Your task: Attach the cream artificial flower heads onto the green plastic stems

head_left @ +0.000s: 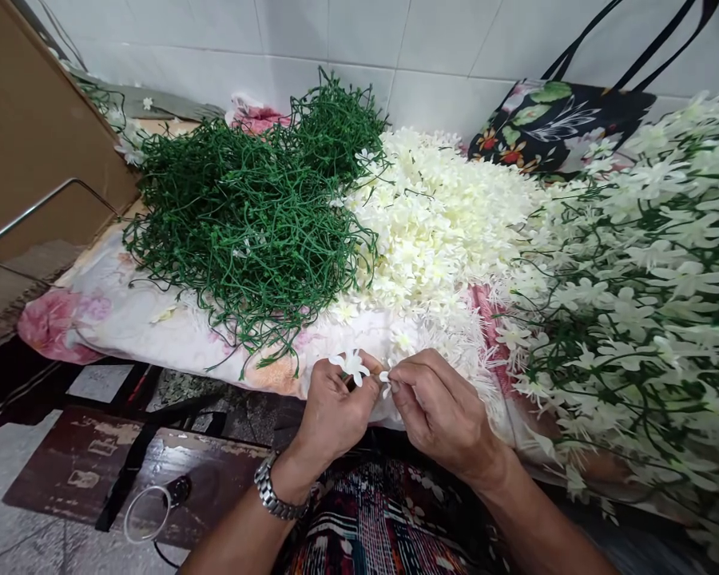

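Observation:
My left hand [339, 403], with a metal watch at the wrist, pinches a green stem that bears a white flower [353, 366]. Close beside it, my right hand [440, 407] holds a small white blossom [385, 379] between thumb and fingertips. Both hands are just over the near edge of a floral cloth [113, 319]. Beyond them lie a tangled heap of green stems [240, 216] on the left and a pile of loose white petals [443, 216] in the middle.
Finished-looking white flowers on green stems [653, 319] fill the right side. A black floral bag [563, 128] leans against the tiled wall. At left is a cardboard box [41, 136]; below, a brown wooden board [209, 471] with a clear round cup [147, 513].

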`<state>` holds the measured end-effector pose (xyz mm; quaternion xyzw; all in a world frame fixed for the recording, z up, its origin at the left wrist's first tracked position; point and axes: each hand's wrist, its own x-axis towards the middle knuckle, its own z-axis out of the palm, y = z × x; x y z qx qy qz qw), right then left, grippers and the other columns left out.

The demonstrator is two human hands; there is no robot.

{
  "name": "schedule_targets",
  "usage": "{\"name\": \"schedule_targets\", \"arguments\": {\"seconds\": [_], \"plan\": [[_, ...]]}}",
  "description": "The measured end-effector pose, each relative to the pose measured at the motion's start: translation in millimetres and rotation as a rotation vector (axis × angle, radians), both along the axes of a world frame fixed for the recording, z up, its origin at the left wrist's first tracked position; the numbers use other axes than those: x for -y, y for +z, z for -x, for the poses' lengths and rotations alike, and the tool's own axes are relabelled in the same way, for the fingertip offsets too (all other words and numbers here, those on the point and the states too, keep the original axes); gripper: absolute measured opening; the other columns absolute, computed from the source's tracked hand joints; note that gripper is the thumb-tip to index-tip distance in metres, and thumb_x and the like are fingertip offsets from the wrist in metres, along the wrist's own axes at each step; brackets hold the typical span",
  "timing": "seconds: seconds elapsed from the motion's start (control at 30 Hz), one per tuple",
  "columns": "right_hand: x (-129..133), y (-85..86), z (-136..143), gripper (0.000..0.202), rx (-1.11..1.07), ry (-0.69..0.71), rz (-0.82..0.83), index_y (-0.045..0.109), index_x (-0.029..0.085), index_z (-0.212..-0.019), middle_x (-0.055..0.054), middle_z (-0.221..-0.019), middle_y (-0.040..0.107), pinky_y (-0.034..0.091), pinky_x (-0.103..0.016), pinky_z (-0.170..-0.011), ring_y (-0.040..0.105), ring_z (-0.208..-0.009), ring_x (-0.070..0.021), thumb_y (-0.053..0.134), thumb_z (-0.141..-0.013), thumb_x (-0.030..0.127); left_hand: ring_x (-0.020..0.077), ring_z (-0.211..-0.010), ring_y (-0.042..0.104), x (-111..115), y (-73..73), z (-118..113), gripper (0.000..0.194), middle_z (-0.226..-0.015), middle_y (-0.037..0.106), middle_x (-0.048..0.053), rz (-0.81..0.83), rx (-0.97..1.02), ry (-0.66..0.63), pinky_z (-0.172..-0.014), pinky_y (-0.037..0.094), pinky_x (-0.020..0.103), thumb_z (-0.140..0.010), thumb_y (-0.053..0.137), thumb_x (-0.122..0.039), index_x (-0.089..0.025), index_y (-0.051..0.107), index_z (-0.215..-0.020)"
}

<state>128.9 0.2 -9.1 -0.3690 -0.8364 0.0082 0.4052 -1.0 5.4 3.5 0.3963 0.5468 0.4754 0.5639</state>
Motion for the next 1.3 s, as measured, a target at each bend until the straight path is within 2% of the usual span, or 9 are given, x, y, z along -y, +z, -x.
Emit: {"name": "schedule_targets", "arguments": {"seconds": [0.17, 0.3, 0.37, 0.47, 0.7, 0.97, 1.3], "plan": [[3, -3.3, -3, 0.013, -0.101, 0.007, 0.099, 0.05, 0.016, -0.088, -0.003, -0.07, 0.054, 0.048, -0.026, -0.059, 0.052, -0.066, -0.0145, 0.047, -0.086, 0.003, 0.0072, -0.045, 0.037, 3, -10.0, 4, 0.014, -0.047, 0.041, -0.006, -0.063, -0.033, -0.041, -0.042, 0.031, 0.019, -0.062, 0.059, -0.021, -0.015, 0.052, -0.053], [7, 2.8, -4, 0.012, -0.19, 0.008, 0.181, 0.053, 0.015, -0.091, -0.004, -0.073, 0.056, 0.049, -0.024, -0.06, 0.054, -0.067, -0.0129, 0.05, -0.085, 0.005, 0.0091, -0.052, 0.045, 5, -18.0, 9, 0.011, -0.054, 0.05, -0.003, -0.302, -0.055, -0.087, -0.049, 0.037, 0.02, -0.072, 0.057, -0.017, -0.015, 0.059, -0.061], [9, 6.4, -4, 0.012, -0.203, -0.013, 0.188, 0.054, 0.015, -0.089, -0.004, -0.072, 0.056, 0.048, -0.024, -0.06, 0.054, -0.066, -0.0122, 0.051, -0.083, 0.005, 0.01, -0.058, 0.052, 7, -19.5, 11, 0.01, -0.06, 0.057, -0.002, -0.454, -0.136, -0.062, -0.054, 0.041, 0.02, -0.075, 0.057, -0.013, -0.015, 0.061, -0.066], [11, 10.0, -3, 0.009, -0.212, -0.045, 0.216, 0.055, 0.015, -0.085, -0.003, -0.069, 0.055, 0.047, -0.022, -0.058, 0.054, -0.063, -0.0113, 0.051, -0.082, 0.006, 0.0098, -0.059, 0.054, 10, -20.3, 11, 0.011, -0.063, 0.058, -0.002, -0.629, -0.3, -0.024, -0.055, 0.042, 0.019, -0.077, 0.056, -0.009, -0.016, 0.061, -0.071], [10, 9.0, -1, 0.01, -0.278, -0.086, 0.319, 0.054, 0.017, -0.079, 0.002, -0.066, 0.054, 0.044, -0.02, -0.054, 0.052, -0.057, -0.0088, 0.049, -0.083, 0.009, 0.012, -0.065, 0.055, 13, -24.1, 11, 0.017, -0.07, 0.058, 0.001, -0.898, -0.572, -0.059, -0.058, 0.044, 0.022, -0.082, 0.049, -0.003, -0.017, 0.057, -0.085], [7, 5.5, -1, 0.013, -0.324, -0.126, 0.428, 0.055, 0.018, -0.074, 0.004, -0.061, 0.053, 0.041, -0.019, -0.05, 0.049, -0.053, -0.008, 0.048, -0.08, 0.009, 0.0159, -0.068, 0.052, 12, -34.3, 14, 0.01, -0.072, 0.056, 0.004, -0.931, -0.633, -0.151, -0.059, 0.043, 0.027, -0.083, 0.049, -0.009, -0.017, 0.054, -0.085], [4, -5.9, -1, 0.013, -0.278, -0.107, 0.362, 0.052, 0.018, -0.076, 0.003, -0.061, 0.051, 0.038, -0.018, -0.046, 0.046, -0.05, -0.0076, 0.046, -0.082, 0.009, 0.0139, -0.062, 0.049, 7, -34.6, 11, 0.014, -0.067, 0.054, 0.002, -0.93, -0.623, -0.151, -0.056, 0.039, 0.025, -0.082, 0.046, -0.004, -0.016, 0.052, -0.084]]}}
